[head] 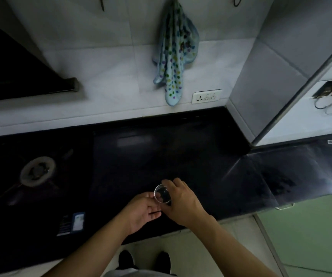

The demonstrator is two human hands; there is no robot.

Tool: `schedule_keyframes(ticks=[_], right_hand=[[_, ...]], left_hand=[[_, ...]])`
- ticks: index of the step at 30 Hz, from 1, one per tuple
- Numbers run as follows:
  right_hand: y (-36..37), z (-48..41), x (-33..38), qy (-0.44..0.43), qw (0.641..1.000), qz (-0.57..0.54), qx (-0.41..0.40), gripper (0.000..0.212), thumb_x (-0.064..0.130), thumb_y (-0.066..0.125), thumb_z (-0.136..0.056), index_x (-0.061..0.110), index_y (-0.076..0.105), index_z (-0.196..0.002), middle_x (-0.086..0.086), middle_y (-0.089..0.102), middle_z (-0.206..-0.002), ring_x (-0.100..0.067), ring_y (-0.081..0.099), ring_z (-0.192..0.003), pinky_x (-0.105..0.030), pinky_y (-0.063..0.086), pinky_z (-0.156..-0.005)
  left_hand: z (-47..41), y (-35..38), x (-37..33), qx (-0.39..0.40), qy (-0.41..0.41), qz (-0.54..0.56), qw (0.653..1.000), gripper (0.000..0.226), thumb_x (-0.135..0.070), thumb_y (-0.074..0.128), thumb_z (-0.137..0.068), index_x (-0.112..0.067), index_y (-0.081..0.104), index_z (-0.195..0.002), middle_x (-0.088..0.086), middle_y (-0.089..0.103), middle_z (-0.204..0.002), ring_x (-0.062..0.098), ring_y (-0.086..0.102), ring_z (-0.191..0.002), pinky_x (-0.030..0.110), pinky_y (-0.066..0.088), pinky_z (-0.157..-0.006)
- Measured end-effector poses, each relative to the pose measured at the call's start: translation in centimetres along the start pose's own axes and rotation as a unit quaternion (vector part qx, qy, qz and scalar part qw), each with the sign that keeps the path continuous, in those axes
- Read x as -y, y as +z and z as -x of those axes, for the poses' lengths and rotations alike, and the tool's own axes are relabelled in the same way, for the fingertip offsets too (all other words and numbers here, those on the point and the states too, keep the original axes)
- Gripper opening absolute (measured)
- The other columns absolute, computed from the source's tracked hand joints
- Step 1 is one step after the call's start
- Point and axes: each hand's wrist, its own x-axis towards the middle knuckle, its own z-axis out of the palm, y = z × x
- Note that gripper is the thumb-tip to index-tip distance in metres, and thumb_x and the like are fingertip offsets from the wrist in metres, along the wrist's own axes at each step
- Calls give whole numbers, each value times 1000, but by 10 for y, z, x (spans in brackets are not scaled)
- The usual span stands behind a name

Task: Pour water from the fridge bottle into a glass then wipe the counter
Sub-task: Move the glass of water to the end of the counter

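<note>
The glass (pixel 162 193) is seen almost straight from above, so its round rim is turned up toward the camera and its long axis stands upright. It is placed at the front part of the dark counter (pixel 161 152), near the edge and to the right of the burner (pixel 38 171). Whether its base rests on the counter or is held just over it cannot be told, because the base is hidden under the rim and the hands. It also cannot be made out if something is inside, since the glass is clear and the picture is dim. The right side of the glass is covered by the right hand (pixel 181 204), which comes from the lower right with its back turned up. Its fingers are curled round the glass, and one fingertip is seen at the far rim. The left hand (pixel 143 210) is held with the palm turned up and toward the glass, its fingers rather straight and relaxed. The thumb touches the left wall of the glass and the fingertips are partly hidden under the right hand. On the wall behind, a dotted cloth (pixel 174 56) hangs beside a socket (pixel 207 96).
</note>
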Motion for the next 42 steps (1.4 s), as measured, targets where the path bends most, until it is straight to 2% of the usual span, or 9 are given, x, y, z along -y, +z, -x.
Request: schedule_keyframes(ticks=[4,10,17,20,23,26,30,37,42], right_hand=[[10,-4,28,-57,998,-6,20,68,41,67,-82,19,42,-143,-2,52,-118,-18,52,-105,-21,40,-84],[31,-13,89,-143,988,-10,58,72,40,69,-81,21,39,-144,-2,49,-123,-17,50,-110,-22,42,-90],[69,-18,187,-221,969,-22,106,68,39,69,-82,22,42,-142,0,49,-118,-17,51,-106,-26,47,-91],[95,-13,236,-244,962,-21,123,66,41,71,-83,23,43,-141,0,49,-118,-16,52,-105,-32,50,-92],[127,-2,290,-265,954,-11,139,68,40,73,-82,24,43,-141,-1,50,-121,-17,54,-108,-33,51,-93],[159,9,345,-290,946,-10,146,67,38,75,-82,21,47,-141,-2,52,-120,-18,55,-109,-30,49,-93],[197,22,422,-330,930,-8,165,62,35,75,-81,23,50,-137,2,51,-111,-16,56,-102,-24,46,-87],[247,32,539,-400,892,6,210,49,35,71,-81,29,53,-126,9,46,-104,-9,52,-95,-20,45,-79],[278,28,602,-438,868,4,236,46,38,70,-82,31,53,-124,7,49,-106,-10,52,-96,-28,49,-83]], left_hand=[[34,-24,4,-27,29,30,999,25,7,52,-93,-9,63,-109,7,73,-99,26,69,-103,41,53,-94],[88,-73,8,-79,66,74,992,29,12,49,-92,-9,63,-106,4,74,-91,21,74,-89,38,52,-90],[159,-154,25,-120,106,121,980,29,10,49,-92,-12,66,-98,1,73,-87,12,74,-73,35,53,-85],[193,-195,39,-136,119,131,975,31,10,47,-91,-12,68,-89,1,75,-82,12,75,-73,37,51,-89],[231,-239,59,-164,129,160,965,29,11,47,-92,-10,66,-93,4,73,-86,15,74,-73,42,51,-93],[270,-284,79,-188,136,187,955,28,9,45,-94,-10,66,-95,2,76,-79,12,71,-68,39,51,-90],[324,-348,104,-212,157,204,943,25,3,52,-94,-12,71,-92,1,78,-79,16,71,-77,34,53,-84],[394,-439,133,-285,178,284,898,16,3,59,-91,-7,71,-94,7,75,-78,20,71,-74,33,57,-77],[425,-490,145,-316,199,346,861,16,6,55,-93,-5,67,-99,9,76,-81,25,70,-78,38,56,-82]])
